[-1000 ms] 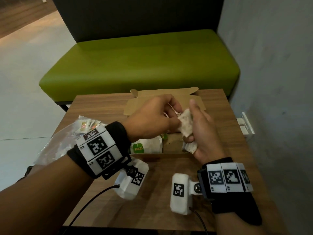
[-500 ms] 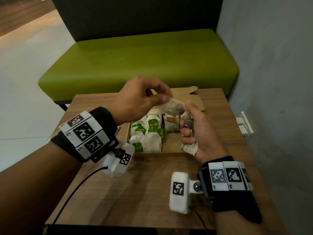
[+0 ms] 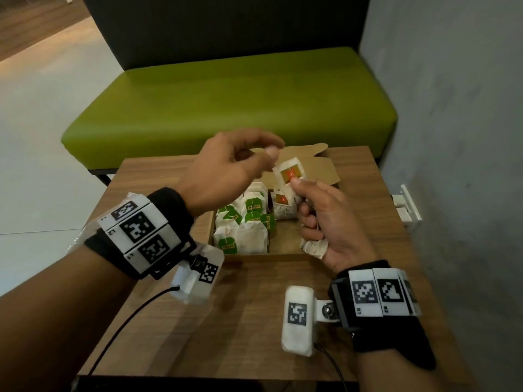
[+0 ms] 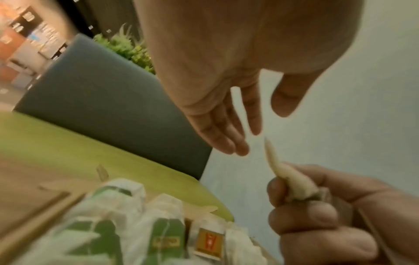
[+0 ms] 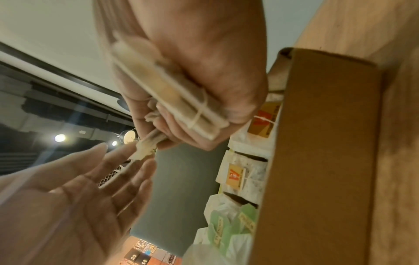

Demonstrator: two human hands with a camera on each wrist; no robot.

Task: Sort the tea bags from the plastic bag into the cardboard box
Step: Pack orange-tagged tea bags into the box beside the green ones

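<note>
right hand (image 3: pixel 325 219): grip clenched on tea bags (image 3: pixel 291 176), over the box's 3 o'clock side | left hand (image 3: pixel 226 174): grip released, fingers loose, apparently just clear of the top bag | cardboard box (image 3: pixel 254 257): on tabletop (image 3: pixel 226 321), green-tagged bags at 9 o'clock

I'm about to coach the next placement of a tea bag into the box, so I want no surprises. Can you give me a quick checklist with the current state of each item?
1. Right hand grips the stack of tea bags: ok, fingers curled round them.
2. Top orange-tag tea bag lifted free of the stack: ok, it sticks up above the fingers.
3. Left hand has hold of that bag: cannot tell; the wrist views show its fingers straight, near the bag.
4. Cardboard box open: ok, flap folded back.
5. Room on the orange-tag side of the box: ok, bare floor shows at the near right.
6. Green-tag tea bags kept in their own rows: ok.
</note>
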